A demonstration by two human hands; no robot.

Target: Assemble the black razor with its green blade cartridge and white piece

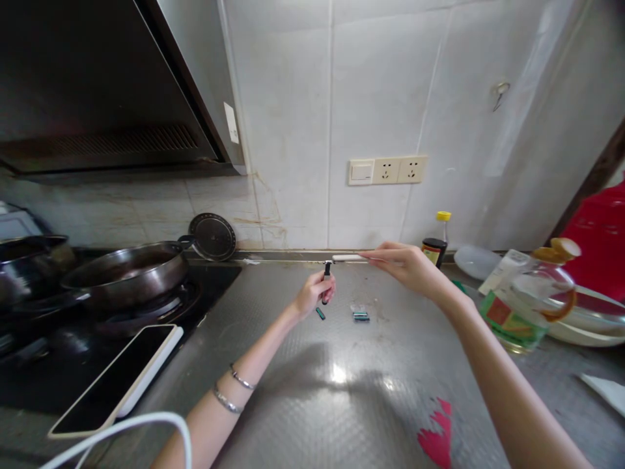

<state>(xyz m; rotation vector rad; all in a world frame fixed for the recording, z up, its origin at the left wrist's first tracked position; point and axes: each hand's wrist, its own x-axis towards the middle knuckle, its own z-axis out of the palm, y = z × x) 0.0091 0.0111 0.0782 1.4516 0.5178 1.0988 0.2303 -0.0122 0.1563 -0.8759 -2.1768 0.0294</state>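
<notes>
My left hand (312, 293) is closed around the dark handle of a small razor (327, 269), held upright with its head at the top. My right hand (407, 264) pinches a slim white stick (349, 258), held level. The stick's left end is right by the razor's head; whether they touch I cannot tell. Below the left hand a single green and black razor cartridge (320, 313) lies on the metal counter (312, 417). To its right is a small clear case with razor cartridges (361, 317).
On the left a steel pan (129, 273) stands on the black stove, with a phone (120, 384) and a white cable (161, 417) nearer me. A dark sauce bottle (434, 247), a glass jug (517, 312) and a red scrap (438, 436) are to the right.
</notes>
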